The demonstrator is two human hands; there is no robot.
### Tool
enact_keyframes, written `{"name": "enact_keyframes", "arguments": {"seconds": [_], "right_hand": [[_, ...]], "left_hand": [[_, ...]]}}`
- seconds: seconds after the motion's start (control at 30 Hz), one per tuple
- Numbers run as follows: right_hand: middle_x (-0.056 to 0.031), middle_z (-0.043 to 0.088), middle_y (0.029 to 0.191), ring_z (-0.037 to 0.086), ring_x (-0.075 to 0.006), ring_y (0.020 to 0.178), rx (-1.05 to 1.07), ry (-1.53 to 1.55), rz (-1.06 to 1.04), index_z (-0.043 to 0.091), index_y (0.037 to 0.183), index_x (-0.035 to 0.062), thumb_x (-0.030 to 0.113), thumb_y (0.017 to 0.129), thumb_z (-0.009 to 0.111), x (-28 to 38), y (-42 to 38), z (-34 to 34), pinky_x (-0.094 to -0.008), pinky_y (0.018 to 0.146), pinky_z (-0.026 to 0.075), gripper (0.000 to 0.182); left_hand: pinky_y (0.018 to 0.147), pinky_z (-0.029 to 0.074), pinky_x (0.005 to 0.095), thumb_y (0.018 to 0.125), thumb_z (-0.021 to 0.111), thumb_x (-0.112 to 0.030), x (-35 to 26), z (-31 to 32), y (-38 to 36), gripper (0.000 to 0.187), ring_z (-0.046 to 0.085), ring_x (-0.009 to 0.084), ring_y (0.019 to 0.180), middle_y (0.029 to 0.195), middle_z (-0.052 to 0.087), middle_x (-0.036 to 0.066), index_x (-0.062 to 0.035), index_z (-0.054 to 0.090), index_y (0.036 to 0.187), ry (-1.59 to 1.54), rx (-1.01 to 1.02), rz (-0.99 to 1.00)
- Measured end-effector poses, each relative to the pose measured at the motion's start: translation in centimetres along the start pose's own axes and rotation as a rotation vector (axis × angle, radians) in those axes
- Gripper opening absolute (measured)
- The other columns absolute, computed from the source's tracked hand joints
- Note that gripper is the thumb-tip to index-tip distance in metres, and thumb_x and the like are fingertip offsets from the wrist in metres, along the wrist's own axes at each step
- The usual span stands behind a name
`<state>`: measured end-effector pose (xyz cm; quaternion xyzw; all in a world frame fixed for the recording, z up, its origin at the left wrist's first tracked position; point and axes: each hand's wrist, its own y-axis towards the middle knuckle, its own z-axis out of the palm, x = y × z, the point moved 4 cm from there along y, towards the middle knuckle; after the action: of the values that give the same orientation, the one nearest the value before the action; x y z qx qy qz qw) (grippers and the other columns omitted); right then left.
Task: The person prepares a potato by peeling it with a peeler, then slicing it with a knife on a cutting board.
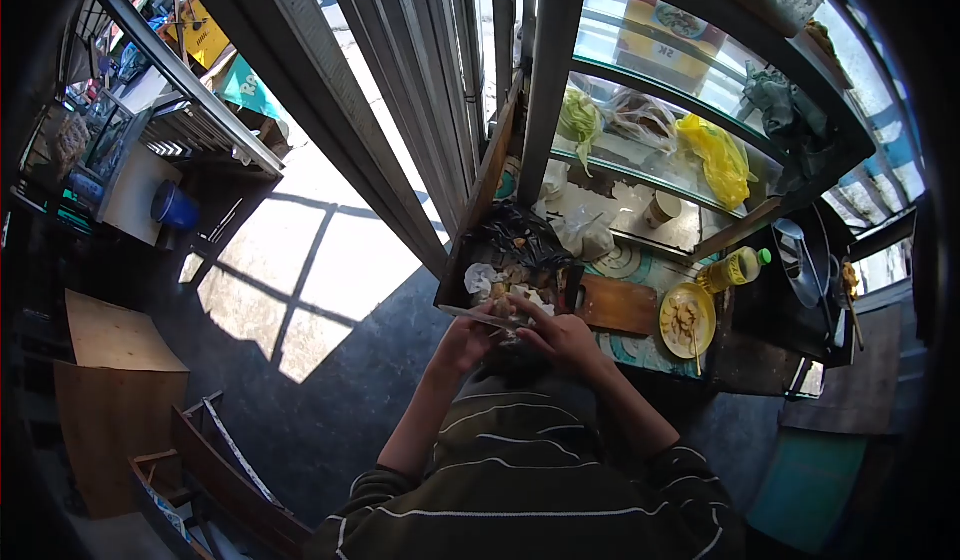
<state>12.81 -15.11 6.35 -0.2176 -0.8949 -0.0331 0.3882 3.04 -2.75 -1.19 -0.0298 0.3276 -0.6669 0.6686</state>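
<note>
Both my hands meet over the near end of the counter, above a heap of scraps and crumpled paper (481, 279). The fingers of my left hand (466, 340) are closed on a small pale item (499, 310), too small to make out. From the right, my right hand (563, 340) touches the same spot with bent fingers; a thin, flat, light edge runs beneath them. A black plastic bag (525, 237) lies just beyond. Right of my hands is a wooden cutting board (620, 305), and farther right a yellow plate (706, 310) holds food pieces and a utensil.
An oil bottle (733, 271) with a green cap stands behind the plate. The glass cabinet (640, 90) holds a cabbage (578, 120) and a yellow bag (715, 160). At right, a dark pan (815, 270) holds ladles. A blue bucket (175, 205) sits far left.
</note>
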Motion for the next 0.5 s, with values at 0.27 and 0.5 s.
{"name": "enact_keyframes", "arguments": {"seconds": [0.27, 0.5], "right_hand": [[-0.0103, 0.056, 0.059, 0.055, -0.0298, 0.047, -0.048, -0.374, -0.071, 0.027, 0.131, 0.0348, 0.039, 0.084, 0.046, 0.7, 1.2, 1.2, -0.0373, 0.039, 0.042, 0.050], [-0.0062, 0.057, 0.059, 0.056, -0.0238, 0.045, -0.196, -0.429, -0.176, 0.029, 0.130, 0.0379, 0.035, 0.082, 0.052, 0.8, 1.6, 1.6, -0.0335, 0.037, 0.042, 0.053]], "left_hand": [[0.074, 0.047, 0.0318, 0.085, 0.054, -0.024, -0.9, -0.8, 0.7, 0.023, 0.059, 0.0151, 0.082, 0.088, 0.062, 0.003, -0.0064, 0.056, 0.099, -0.214, 0.068, -0.006], [0.073, 0.047, 0.0327, 0.087, 0.049, -0.028, -1.2, -2.5, 1.7, 0.027, 0.058, 0.0180, 0.083, 0.090, 0.061, 0.005, -0.0057, 0.055, 0.101, -0.180, 0.124, 0.034]]}}
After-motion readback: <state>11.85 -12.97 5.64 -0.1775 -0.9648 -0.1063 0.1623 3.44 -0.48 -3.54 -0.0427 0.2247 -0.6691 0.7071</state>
